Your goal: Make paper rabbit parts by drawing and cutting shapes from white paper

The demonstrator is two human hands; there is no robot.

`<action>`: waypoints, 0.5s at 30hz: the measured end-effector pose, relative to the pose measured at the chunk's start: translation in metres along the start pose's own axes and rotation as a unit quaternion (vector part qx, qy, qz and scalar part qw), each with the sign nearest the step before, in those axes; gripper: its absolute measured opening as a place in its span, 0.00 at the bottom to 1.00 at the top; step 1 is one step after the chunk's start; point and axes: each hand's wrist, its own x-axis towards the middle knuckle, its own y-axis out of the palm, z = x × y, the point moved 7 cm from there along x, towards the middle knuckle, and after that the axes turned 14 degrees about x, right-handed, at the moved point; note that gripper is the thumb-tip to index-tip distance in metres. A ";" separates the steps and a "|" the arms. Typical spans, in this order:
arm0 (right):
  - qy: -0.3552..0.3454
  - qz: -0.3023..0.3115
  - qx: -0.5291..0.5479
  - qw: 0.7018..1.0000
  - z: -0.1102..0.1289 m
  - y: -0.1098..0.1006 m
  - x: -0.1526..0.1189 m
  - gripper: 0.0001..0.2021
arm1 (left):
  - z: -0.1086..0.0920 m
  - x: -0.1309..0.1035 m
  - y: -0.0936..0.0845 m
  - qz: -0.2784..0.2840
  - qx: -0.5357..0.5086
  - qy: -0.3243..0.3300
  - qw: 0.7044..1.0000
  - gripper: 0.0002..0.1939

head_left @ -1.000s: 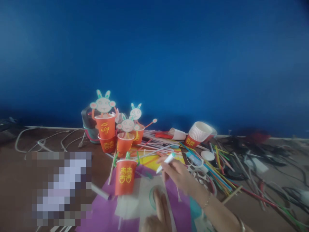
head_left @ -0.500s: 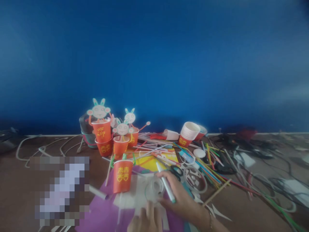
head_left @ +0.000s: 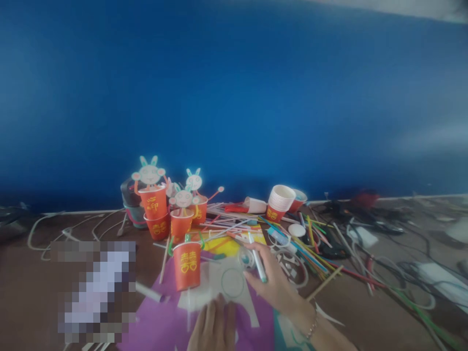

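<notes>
Lifted off the white paper sheet (head_left: 219, 287), the small clear tape roll (head_left: 245, 258) now sits pinched in the right hand (head_left: 272, 287), which also grips a white marker with a teal tip (head_left: 257, 263); a green circle shows where it lay. Left hand (head_left: 214, 329) lies flat, fingers spread, pinning the sheet near the red paper cup (head_left: 186, 265).

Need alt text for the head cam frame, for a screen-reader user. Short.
A person's right hand holds a white marker and a small tape roll above a white paper with a drawn green circle, while the left hand presses the paper onto a purple sheet. A red paper cup stands just left; bunny-topped cups, straws and cables clutter the floor before a blue wall.
</notes>
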 end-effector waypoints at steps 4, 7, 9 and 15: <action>-0.018 0.015 -0.063 0.998 0.008 0.004 0.004 0.25 | 0.005 0.008 0.001 0.000 -0.025 -0.008 1.000 0.13; -0.029 0.020 -0.106 0.994 0.012 0.010 0.012 0.24 | 0.008 0.014 0.004 0.010 -0.039 -0.007 0.999 0.14; -0.030 0.027 -0.124 0.991 0.013 0.015 0.021 0.24 | 0.009 0.015 0.005 -0.001 -0.044 -0.006 0.999 0.14; -0.030 0.039 -0.167 0.985 0.014 0.026 0.040 0.27 | 0.009 0.013 0.013 0.002 -0.049 0.010 0.999 0.14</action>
